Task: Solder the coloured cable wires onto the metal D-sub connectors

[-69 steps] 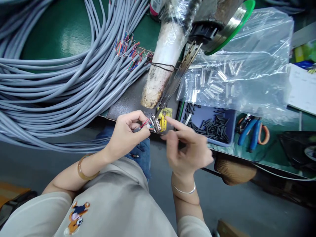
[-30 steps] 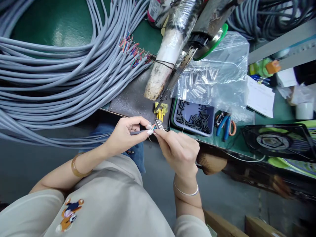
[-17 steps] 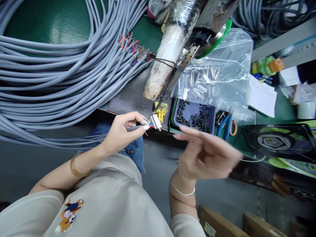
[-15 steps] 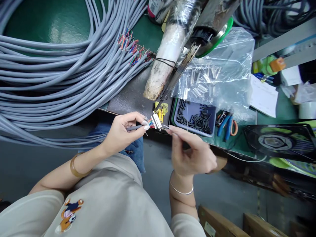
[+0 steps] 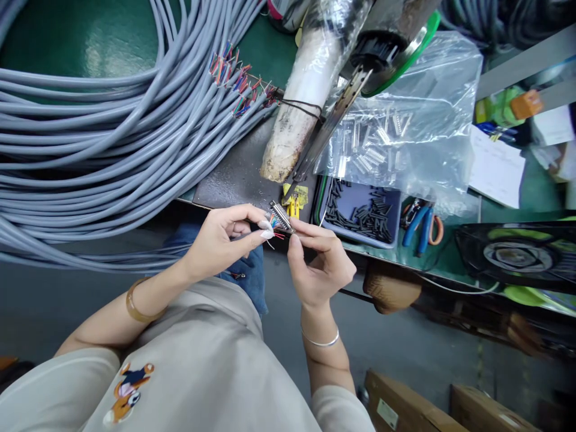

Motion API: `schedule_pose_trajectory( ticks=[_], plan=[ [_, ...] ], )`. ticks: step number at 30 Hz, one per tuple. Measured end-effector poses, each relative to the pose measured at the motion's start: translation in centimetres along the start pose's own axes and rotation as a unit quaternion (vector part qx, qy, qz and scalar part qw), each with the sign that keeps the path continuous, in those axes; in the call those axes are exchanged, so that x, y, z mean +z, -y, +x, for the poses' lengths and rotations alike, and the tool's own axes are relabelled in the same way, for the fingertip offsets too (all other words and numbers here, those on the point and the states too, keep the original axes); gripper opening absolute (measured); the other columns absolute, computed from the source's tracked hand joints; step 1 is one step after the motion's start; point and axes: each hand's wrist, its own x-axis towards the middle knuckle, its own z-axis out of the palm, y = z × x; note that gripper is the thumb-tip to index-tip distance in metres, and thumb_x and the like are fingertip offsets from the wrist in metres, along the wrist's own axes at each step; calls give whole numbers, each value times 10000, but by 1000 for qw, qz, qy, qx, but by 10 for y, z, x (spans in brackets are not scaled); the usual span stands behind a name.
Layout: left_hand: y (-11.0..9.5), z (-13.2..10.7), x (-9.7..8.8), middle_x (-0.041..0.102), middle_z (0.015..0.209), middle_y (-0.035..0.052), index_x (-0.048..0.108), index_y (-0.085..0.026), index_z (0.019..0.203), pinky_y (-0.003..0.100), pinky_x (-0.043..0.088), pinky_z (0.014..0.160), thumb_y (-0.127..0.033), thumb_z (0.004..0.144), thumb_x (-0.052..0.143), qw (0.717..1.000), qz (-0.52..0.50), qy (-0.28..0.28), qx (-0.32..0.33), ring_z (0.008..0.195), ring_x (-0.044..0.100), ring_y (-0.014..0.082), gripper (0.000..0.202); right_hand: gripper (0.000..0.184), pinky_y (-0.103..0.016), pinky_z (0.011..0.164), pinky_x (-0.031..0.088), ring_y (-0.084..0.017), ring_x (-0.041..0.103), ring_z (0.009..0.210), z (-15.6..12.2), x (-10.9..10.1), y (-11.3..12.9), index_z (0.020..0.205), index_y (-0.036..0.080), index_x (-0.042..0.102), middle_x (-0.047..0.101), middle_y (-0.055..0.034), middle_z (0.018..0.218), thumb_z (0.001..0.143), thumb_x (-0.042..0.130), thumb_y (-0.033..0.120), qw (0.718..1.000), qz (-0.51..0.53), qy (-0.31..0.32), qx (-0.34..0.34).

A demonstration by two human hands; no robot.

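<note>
My left hand [image 5: 220,240] pinches the end of a grey cable with coloured wires fanned out of it. A small metal multi-pin connector [image 5: 281,217] sits on those wire ends, just off the bench's front edge. My right hand [image 5: 317,264] is closed, its fingertips pinched at the connector's lower right side. A yellow clip fixture [image 5: 294,204] stands on the bench right behind the connector.
A big bundle of grey cables [image 5: 99,132] with stripped coloured ends fills the left. A wrapped tool [image 5: 306,102] hangs over a dark plate. A clear bag of connectors [image 5: 396,138], a blue tray of black sleeves [image 5: 364,210], blue pliers [image 5: 420,219] and a fan [image 5: 517,255] lie right.
My right hand swung out to the right, then came back and closed on the connector. My left hand kept its hold on the cable end. The view shifted slightly.
</note>
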Motion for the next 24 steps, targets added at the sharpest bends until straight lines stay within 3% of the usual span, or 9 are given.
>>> schedule_pose_trajectory(
  ticks=[4,8,17,24],
  plan=[
    [0,2,-1,717,876,54,677,-118,769,152,454,442,-212,743,827,1000,-9,-12,-21,525,532,33,179,159,-334,779,653,-201,790,940,-2,1,-1,904,228,618,805,-63,1034,875,690,90,1000,20,19,16],
    [0,5,0,664,730,6,664,-128,777,144,380,375,-225,755,814,999,-7,-23,-41,431,454,15,180,155,-325,757,661,-200,786,954,-2,2,-3,901,233,605,798,-69,1054,883,675,96,999,13,32,7],
    [-5,13,0,666,713,-24,628,-144,761,146,323,339,-240,739,814,995,-54,-36,-80,356,454,2,210,164,-317,744,665,-194,788,928,0,5,-5,896,239,591,800,-66,1068,882,673,98,1000,10,26,-5],
    [-3,14,-3,652,679,-19,687,-144,792,171,329,380,-178,706,757,990,-95,-5,-102,378,483,29,117,179,-296,743,656,-186,792,902,3,3,-3,889,240,586,810,-53,1047,875,682,91,1000,-10,21,-11]
  ],
)
